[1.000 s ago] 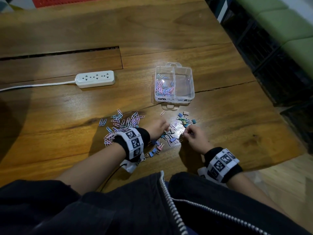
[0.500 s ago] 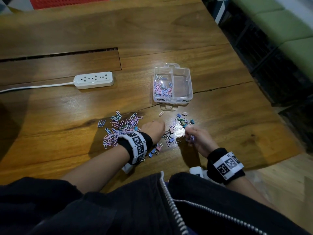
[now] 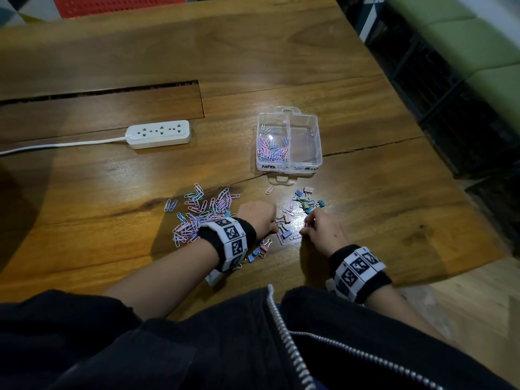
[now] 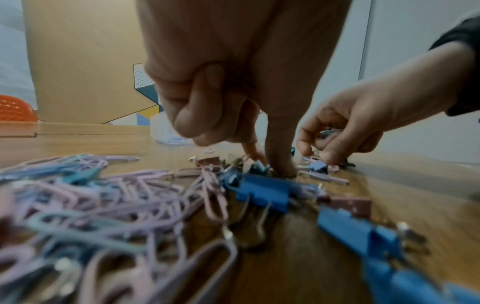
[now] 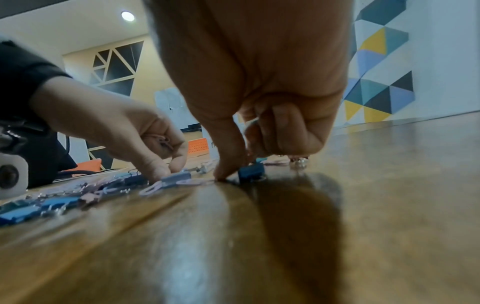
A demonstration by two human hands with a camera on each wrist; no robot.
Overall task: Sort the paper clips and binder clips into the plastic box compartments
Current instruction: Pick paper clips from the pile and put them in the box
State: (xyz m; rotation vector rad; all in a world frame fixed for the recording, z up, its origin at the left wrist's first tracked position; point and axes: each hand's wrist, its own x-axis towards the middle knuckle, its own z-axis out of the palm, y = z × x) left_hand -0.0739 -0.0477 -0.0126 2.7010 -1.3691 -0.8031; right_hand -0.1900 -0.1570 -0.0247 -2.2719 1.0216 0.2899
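Note:
A clear plastic box [image 3: 317,142] stands mid-table; its left compartment holds paper clips [image 3: 271,150] and the right one looks bare. Loose pastel paper clips [image 3: 202,212] lie in a pile to the left, and binder clips [image 3: 305,199] are scattered in front of the box. My left hand [image 3: 274,229] has a few pink paper clips [image 5: 165,142] in its curled fingers, and its thumb and forefinger press down among the clips [image 4: 270,166]. My right hand [image 3: 305,229] keeps binder clips [image 4: 328,131] in its curled fingers, with its thumb tip on the table beside a blue binder clip [image 5: 250,171].
A white power strip [image 3: 159,133] with its cord lies at the left, behind the pile. A long slot [image 3: 101,92] cuts across the wooden table [image 3: 394,220]. The table's right edge drops off beside a dark rack and green cushions [image 3: 478,52].
Both hands stay low among the mixed clips. The left fingertips have drawn slightly nearer to me, and the right hand has shifted a little to the left.

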